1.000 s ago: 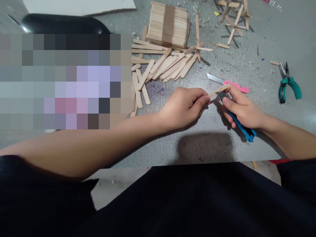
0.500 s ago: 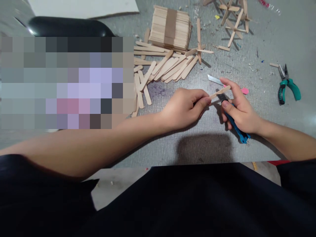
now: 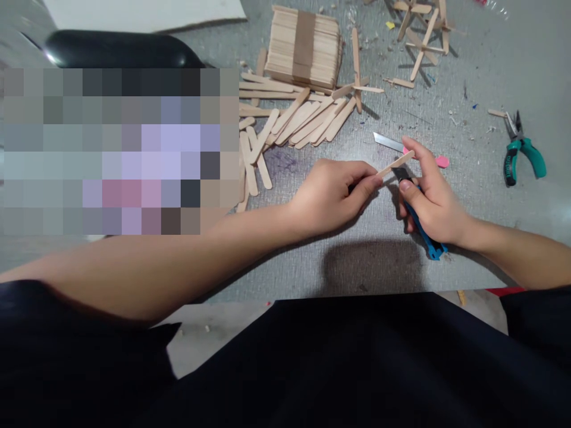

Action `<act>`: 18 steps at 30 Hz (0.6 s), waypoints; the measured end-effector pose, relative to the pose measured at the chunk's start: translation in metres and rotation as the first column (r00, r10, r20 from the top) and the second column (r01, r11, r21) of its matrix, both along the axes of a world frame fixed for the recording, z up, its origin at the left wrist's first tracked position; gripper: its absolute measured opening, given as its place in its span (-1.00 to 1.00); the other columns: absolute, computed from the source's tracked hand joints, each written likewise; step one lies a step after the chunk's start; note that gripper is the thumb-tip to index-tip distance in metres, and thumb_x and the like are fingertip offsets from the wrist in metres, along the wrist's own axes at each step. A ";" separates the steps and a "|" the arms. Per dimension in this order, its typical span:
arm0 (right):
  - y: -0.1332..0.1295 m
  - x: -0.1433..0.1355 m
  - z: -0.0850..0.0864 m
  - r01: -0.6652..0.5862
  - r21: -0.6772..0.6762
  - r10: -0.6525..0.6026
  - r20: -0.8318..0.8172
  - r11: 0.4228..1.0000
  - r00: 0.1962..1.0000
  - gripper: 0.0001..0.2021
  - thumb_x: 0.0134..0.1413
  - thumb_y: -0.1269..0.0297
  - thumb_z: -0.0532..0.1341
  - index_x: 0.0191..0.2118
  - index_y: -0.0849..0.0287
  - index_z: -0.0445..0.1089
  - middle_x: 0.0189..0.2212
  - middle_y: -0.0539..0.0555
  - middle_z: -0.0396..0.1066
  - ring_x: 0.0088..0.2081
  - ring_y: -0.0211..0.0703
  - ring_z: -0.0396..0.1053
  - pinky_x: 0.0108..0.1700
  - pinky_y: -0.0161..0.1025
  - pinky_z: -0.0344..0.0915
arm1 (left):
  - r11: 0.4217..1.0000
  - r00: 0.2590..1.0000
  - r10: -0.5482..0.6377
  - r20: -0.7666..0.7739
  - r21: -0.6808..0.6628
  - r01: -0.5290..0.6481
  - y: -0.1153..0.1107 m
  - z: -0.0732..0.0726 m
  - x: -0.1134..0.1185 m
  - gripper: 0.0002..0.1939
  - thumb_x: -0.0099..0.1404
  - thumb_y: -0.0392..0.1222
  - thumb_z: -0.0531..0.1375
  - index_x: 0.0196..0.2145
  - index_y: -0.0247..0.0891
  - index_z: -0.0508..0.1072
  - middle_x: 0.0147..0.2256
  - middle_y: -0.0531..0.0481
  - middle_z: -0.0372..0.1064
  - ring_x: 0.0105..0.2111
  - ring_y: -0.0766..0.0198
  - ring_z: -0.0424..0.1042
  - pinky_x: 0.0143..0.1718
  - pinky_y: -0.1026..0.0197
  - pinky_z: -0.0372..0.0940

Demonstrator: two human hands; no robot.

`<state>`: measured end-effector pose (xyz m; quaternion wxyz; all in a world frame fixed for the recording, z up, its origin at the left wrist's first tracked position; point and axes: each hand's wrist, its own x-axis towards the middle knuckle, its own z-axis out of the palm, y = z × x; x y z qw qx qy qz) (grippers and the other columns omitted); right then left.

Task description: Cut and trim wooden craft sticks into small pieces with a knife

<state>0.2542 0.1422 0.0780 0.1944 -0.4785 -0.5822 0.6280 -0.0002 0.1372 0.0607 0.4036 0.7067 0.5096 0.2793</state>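
Observation:
My left hand (image 3: 339, 190) pinches one end of a wooden craft stick (image 3: 402, 159), which slants up to the right. In my right hand (image 3: 430, 199) is a blue utility knife (image 3: 423, 229), its dark blade close beside the stick. Whether blade and wood touch, I cannot tell. The right index finger stretches up near the stick's far end. Just behind the hands lies a second knife with a pink handle (image 3: 442, 161) and a long bare blade (image 3: 387, 141), partly covered by the right fingers.
Loose craft sticks (image 3: 307, 122) lie beyond my left hand, before a banded stick bundle (image 3: 304, 47). Crossed-stick pieces (image 3: 423, 49) stand at the back right. Green-handled pliers (image 3: 517, 148) rest at the right. A blurred patch covers the left side, below a black rounded object (image 3: 125, 49).
The knife in my right hand has shifted slightly left, its blade now along the stick's lower edge. The stick's far end has dipped slightly left. The view has moved a little.

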 end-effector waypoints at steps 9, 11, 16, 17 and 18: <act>-0.001 -0.002 0.001 0.007 0.004 -0.007 0.032 1.000 0.999 -0.16 0.77 -0.05 0.23 0.86 -0.26 -0.20 -0.30 -0.08 0.42 -0.44 -0.10 0.41 -0.42 -0.21 0.47 | 1.000 0.999 -0.014 -0.049 0.009 0.014 0.000 0.002 -0.001 -0.60 0.71 0.00 0.18 -0.32 -0.08 0.61 -0.49 0.01 0.56 -0.32 0.13 0.62 -0.24 0.12 0.37; 0.000 -0.002 0.002 -0.019 0.018 0.018 0.055 1.000 0.998 -0.17 0.78 0.01 0.22 0.85 -0.22 -0.21 -0.29 -0.07 0.43 -0.45 -0.09 0.38 -0.40 -0.18 0.47 | 0.999 0.998 -0.028 -0.060 0.020 0.029 0.000 0.001 -0.001 -0.58 0.71 0.00 0.17 -0.35 -0.08 0.57 -0.48 0.00 0.57 -0.33 0.13 0.60 -0.24 0.10 0.36; 0.004 -0.001 0.004 -0.081 0.130 0.066 0.116 0.988 0.991 -0.22 0.74 0.14 0.23 0.83 -0.08 -0.06 -0.27 -0.03 0.44 -0.37 -0.04 0.42 -0.28 -0.12 0.50 | 0.996 0.999 -0.037 -0.030 0.081 0.039 -0.001 -0.002 -0.002 -0.61 0.69 -0.01 0.17 -0.33 -0.10 0.56 -0.44 -0.02 0.59 -0.36 0.15 0.55 -0.23 0.06 0.31; 0.005 -0.001 0.004 -0.092 0.141 0.075 0.119 0.986 0.990 -0.23 0.74 0.14 0.23 0.83 -0.08 -0.03 -0.28 -0.03 0.43 -0.36 -0.04 0.43 -0.25 -0.12 0.51 | 0.996 0.999 -0.037 -0.036 0.076 0.040 -0.001 -0.002 -0.002 -0.62 0.68 -0.01 0.17 -0.32 -0.10 0.57 -0.44 -0.02 0.59 -0.36 0.14 0.55 -0.23 0.06 0.31; 0.007 -0.001 0.004 -0.104 0.148 0.087 0.117 0.983 0.989 -0.24 0.74 0.14 0.24 0.82 -0.08 0.00 -0.28 -0.04 0.43 -0.35 -0.05 0.45 -0.23 -0.11 0.52 | 0.997 0.998 -0.037 -0.042 0.067 0.039 -0.001 -0.002 -0.002 -0.62 0.68 -0.01 0.17 -0.32 -0.10 0.57 -0.44 -0.02 0.59 -0.36 0.13 0.55 -0.24 0.05 0.31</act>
